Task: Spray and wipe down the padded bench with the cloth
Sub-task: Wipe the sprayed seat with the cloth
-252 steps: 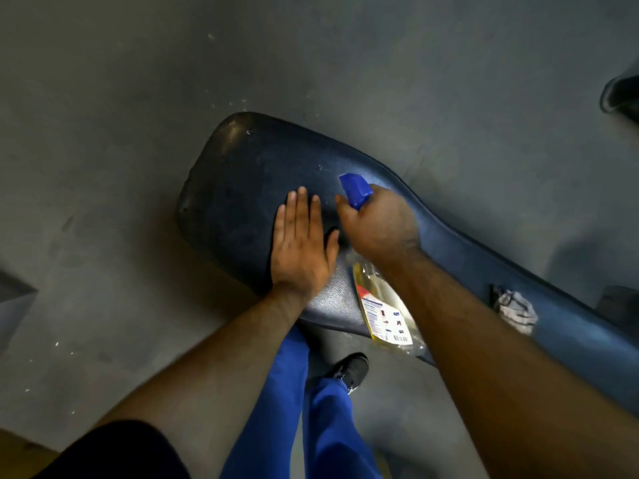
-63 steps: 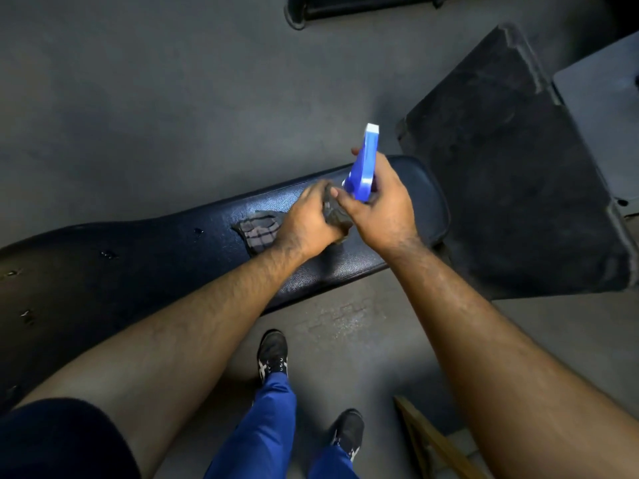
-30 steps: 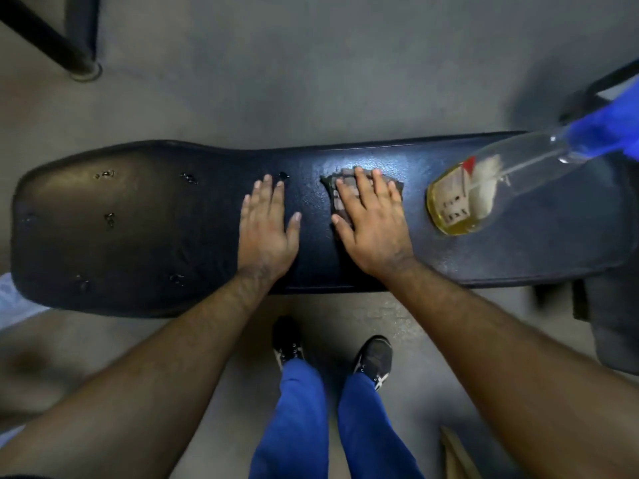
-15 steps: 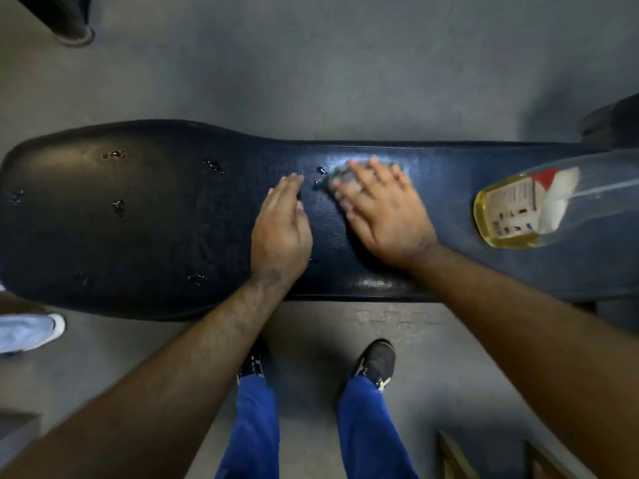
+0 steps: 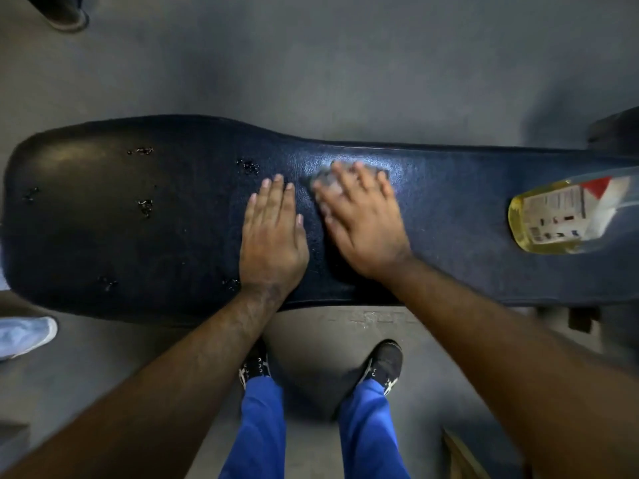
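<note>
The dark padded bench (image 5: 138, 219) stretches across the view from left to right, with small wet droplets on its wider left half. My left hand (image 5: 273, 233) lies flat on the pad, fingers together, holding nothing. Just to its right my right hand (image 5: 363, 223) presses flat on the grey cloth (image 5: 323, 179), which is blurred and mostly hidden under the fingers. The pad shines wet around the cloth. The spray bottle (image 5: 567, 216) of yellow liquid lies on its side on the bench's right end, its head out of view.
Grey floor surrounds the bench. My two dark shoes (image 5: 383, 364) stand just in front of it. Another person's light shoe (image 5: 24, 335) shows at the left edge. A dark post base (image 5: 65, 12) stands far left, and a wooden frame (image 5: 460, 454) is at the bottom right.
My right hand went from holding the spray bottle to pressing the cloth on the pad, and now slides it slightly right. The bottle lies on the bench. My left hand stays flat.
</note>
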Demonstrator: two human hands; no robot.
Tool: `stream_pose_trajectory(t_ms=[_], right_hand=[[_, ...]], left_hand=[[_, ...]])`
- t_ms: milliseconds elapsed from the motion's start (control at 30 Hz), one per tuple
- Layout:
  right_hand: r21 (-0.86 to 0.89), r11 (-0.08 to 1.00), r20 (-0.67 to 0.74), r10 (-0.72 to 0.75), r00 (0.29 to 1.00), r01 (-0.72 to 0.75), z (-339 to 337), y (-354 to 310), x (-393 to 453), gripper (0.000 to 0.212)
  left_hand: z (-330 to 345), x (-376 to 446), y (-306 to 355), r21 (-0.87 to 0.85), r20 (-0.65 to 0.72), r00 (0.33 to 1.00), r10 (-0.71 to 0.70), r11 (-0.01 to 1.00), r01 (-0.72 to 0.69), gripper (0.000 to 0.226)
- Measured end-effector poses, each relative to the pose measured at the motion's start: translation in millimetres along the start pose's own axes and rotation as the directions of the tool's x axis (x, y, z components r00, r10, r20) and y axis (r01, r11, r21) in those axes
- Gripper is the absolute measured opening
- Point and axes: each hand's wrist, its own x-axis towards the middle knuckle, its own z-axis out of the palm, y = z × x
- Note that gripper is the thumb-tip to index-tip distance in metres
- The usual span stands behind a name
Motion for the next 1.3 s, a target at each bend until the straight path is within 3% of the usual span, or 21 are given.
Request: stream_pose_trajectory(t_ms=[67, 100, 133, 200, 233, 300, 367, 433, 500, 533, 633, 700, 767, 833, 867, 933, 1033, 1100, 1167, 1200, 1300], right_hand=[[-0.035, 0.968, 0.07, -0.244, 0.967, 0.247, -5, 27, -14, 0.052], [-0.049, 0.98, 0.04, -0.19, 0.981, 0.192, -9, 41, -7, 0.051], [-0.044, 0.999, -0.012, 0.002, 1.0, -0.002, -12, 50, 2, 0.052], [0.042, 0.912, -0.092, 0.41, 0.907, -0.408, -9, 35, 11, 0.056], [0.04, 0.908, -0.091, 0.418, 0.904, -0.416, -4, 16, 6, 0.056], [-0.004, 0.994, -0.014, 0.114, 0.993, -0.114, 4, -12, -26, 0.056], [-0.047, 0.989, 0.073, -0.14, 0.987, 0.144, 4, 10, -51, 0.055], [-0.062, 0.995, -0.015, 0.077, 0.997, -0.078, 1, 33, -48, 0.056], [-0.004, 0.895, -0.168, 0.439, 0.883, -0.446, 10, 15, -42, 0.059], [-0.003, 0.876, -0.178, 0.473, 0.863, -0.482, 18, -9, -44, 0.06], [-0.078, 0.997, -0.041, 0.026, 0.999, -0.029, 32, -43, -80, 0.057], [-0.12, 0.982, 0.006, -0.149, 0.989, 0.148, 23, -10, -87, 0.054], [-0.109, 0.982, -0.095, 0.142, 0.985, -0.152, 20, 1, -76, 0.055], [-0.024, 0.873, -0.207, 0.473, 0.857, -0.487, 29, -33, -64, 0.059], [-0.014, 0.876, -0.206, 0.47, 0.858, -0.483, 37, -60, -64, 0.06], [-0.049, 0.986, -0.106, 0.155, 0.982, -0.161, 49, -92, -82, 0.057], [-0.105, 0.973, -0.001, -0.206, 0.978, 0.205, 37, -55, -83, 0.052], [-0.067, 0.995, -0.076, 0.062, 0.995, -0.067, 31, -38, -60, 0.053], [0.056, 0.889, -0.192, 0.456, 0.869, -0.454, 36, -62, -41, 0.059], [0.066, 0.87, -0.196, 0.491, 0.849, -0.489, 42, -86, -39, 0.062], [-0.014, 0.999, -0.009, 0.049, 0.999, -0.049, 48, -119, -62, 0.058]], left_hand=[[1, -2, -2, -0.019, 0.0, 1.0, 0.003, 1.0, -0.003, 0.05], [2, -2, -2, -0.027, -0.004, 1.0, 0.0, 1.0, 0.0, 0.05], [3, -2, -2, -0.026, -0.006, 1.0, -0.001, 1.0, 0.001, 0.05], [2, -2, -1, -0.016, 0.004, 1.0, -0.01, 1.0, 0.01, 0.05], [1, -2, 0, -0.016, 0.008, 1.0, -0.009, 1.0, 0.009, 0.05], [0, -1, 0, -0.022, 0.003, 1.0, 0.003, 1.0, -0.003, 0.051], [1, -1, -2, -0.041, -0.015, 1.0, -0.006, 0.999, 0.006, 0.05], [2, -1, -1, -0.06, -0.017, 1.0, -0.011, 0.998, 0.01, 0.05], [1, -1, -1, -0.078, -0.01, 1.0, -0.011, 0.997, 0.01, 0.052], [-1, 0, -2, -0.1, -0.006, 1.0, -0.012, 0.995, 0.011, 0.053], [-8, 0, -6, -0.217, 0.013, 1.0, -0.003, 0.976, 0.006, 0.053], [-16, -4, -14, -0.279, 0.024, 0.999, 0.039, 0.96, -0.031, 0.053], [-26, -11, -24, -0.272, 0.027, 0.997, 0.068, 0.961, -0.058, 0.054], [-35, -19, -36, -0.195, 0.024, 0.997, 0.076, 0.978, -0.07, 0.053], [-39, -22, -42, -0.158, 0.023, 0.997, 0.074, 0.985, -0.07, 0.053], [-43, -24, -53, -0.138, 0.021, 0.999, 0.046, 0.989, -0.043, 0.051], [-52, -27, -71, -0.181, 0.006, 1.0, -0.023, 0.983, 0.024, 0.047], [-60, -30, -86, -0.146, 0.014, 0.999, -0.039, 0.988, 0.041, 0.046], [-67, -28, -101, -0.089, 0.054, 0.997, -0.05, 0.995, 0.055, 0.047], [-69, -29, -106, -0.057, 0.072, 0.996, -0.058, 0.996, 0.062, 0.049], [-68, -30, -116, 0.054, 0.103, 0.995, -0.003, 0.999, -0.003, 0.053]])
